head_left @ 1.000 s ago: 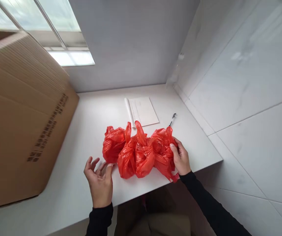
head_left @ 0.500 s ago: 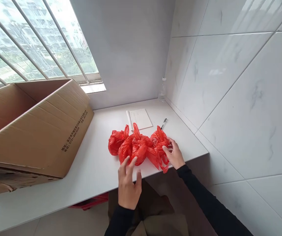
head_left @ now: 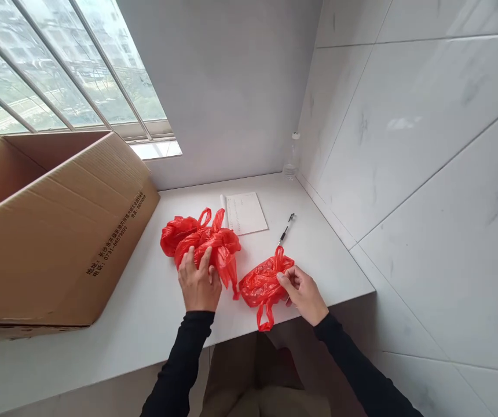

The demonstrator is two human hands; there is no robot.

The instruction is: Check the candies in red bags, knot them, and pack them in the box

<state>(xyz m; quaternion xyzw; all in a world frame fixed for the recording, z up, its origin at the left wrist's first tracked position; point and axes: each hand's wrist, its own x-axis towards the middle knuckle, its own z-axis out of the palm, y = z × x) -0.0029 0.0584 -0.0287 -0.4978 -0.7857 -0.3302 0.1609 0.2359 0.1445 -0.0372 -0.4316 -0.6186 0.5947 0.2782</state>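
In the head view, the person's left hand lies over the near side of the clustered red plastic bags at left, fingers loosely spread, seemingly to steady them; whether it grips any plastic cannot be told. The right hand, thumb and fingers nearly closed, pinches the right edge of a separate red plastic bag, probably because loose film offers an easy hold. This bag lies near the white table's front edge, the pen just beyond it.

Table, bags, notebook, pen, box, bottle
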